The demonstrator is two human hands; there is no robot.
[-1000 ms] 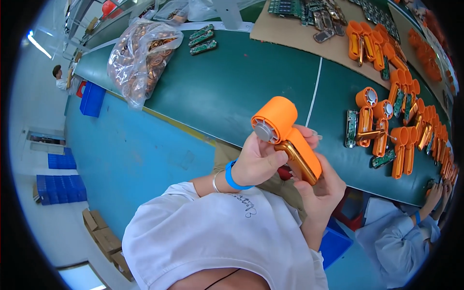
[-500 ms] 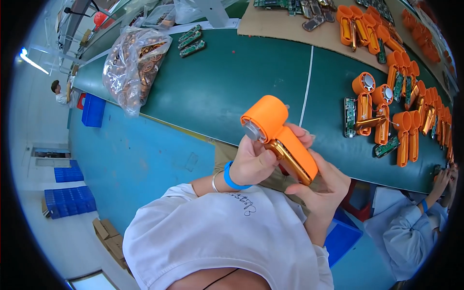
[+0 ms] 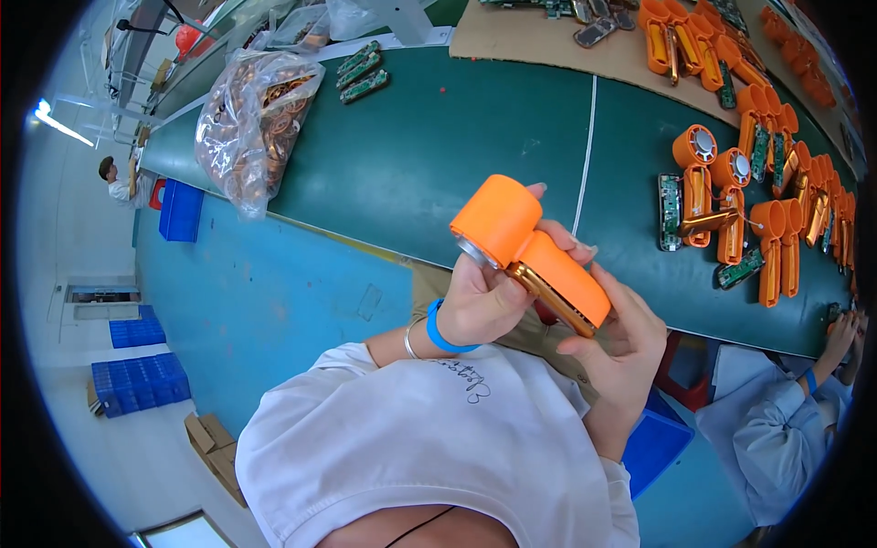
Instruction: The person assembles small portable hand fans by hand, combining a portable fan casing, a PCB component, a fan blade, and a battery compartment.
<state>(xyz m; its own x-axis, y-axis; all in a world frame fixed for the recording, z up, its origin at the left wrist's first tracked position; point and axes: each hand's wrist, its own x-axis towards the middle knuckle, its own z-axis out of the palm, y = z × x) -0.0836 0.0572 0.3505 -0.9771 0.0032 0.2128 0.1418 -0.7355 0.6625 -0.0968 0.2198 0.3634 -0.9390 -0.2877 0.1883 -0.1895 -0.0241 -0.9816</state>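
Observation:
Between my two hands, above the near edge of the green bench, is an orange handheld fan housing (image 3: 501,221) with a round hollow head and a long handle. My left hand (image 3: 482,306) grips it under the head, where a silver disc-shaped motor (image 3: 475,254) partly shows at the head's opening. A shiny copper-gold strip (image 3: 553,300) runs along the handle's near side, a thin dark gap between the two. My right hand (image 3: 630,333) holds the far end of the handle, fingers behind it. What lies under my left fingers is hidden.
Several orange fan housings (image 3: 772,256) with green circuit boards (image 3: 670,212) crowd the bench's right side. A plastic bag of copper-coloured rings (image 3: 260,128) stands at the left, beside several boards (image 3: 364,84). Cardboard (image 3: 521,41) lies at the back. A co-worker's hands (image 3: 840,338) are far right.
The silver motor has gone deeper into the head and shows less. The housing has shifted slightly, and my right thumb sits a little lower. The whole view has tilted a bit.

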